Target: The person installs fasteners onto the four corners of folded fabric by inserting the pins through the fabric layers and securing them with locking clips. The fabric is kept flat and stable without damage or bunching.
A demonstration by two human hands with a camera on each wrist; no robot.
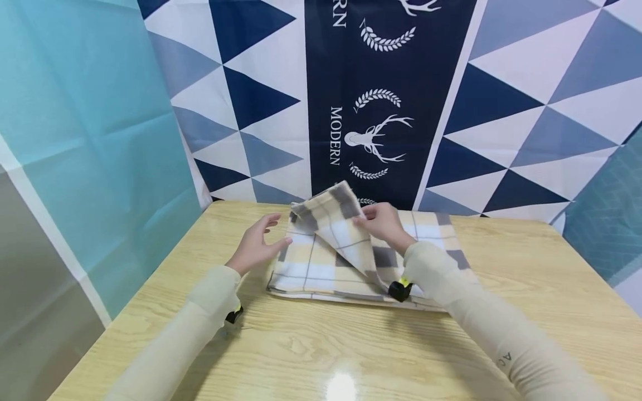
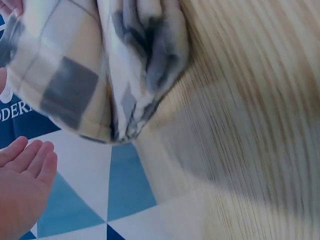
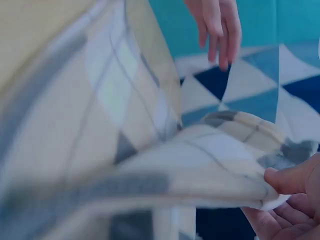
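A plaid fleece blanket [image 1: 311,267] in cream, white and grey lies folded in layers on the wooden table. My right hand [image 1: 382,224] pinches the edge of its top layer between thumb and fingers, and that flap [image 1: 341,214] stands lifted and folded over toward the right. In the right wrist view the thumb [image 3: 287,180] presses on the raised cloth. My left hand [image 1: 258,243] hovers by the blanket's left edge with fingers spread and relaxed, holding nothing. The left wrist view shows the left hand [image 2: 25,185] apart from the blanket's thick layered side [image 2: 145,65].
The wooden table [image 1: 281,345] extends in front of the blanket and to both sides. Behind it hangs a patterned cloth [image 1: 261,100] with triangles and a deer-head print. A turquoise panel [image 1: 100,122] stands along the left. Black wrist devices [image 1: 399,291] sit under the sleeves.
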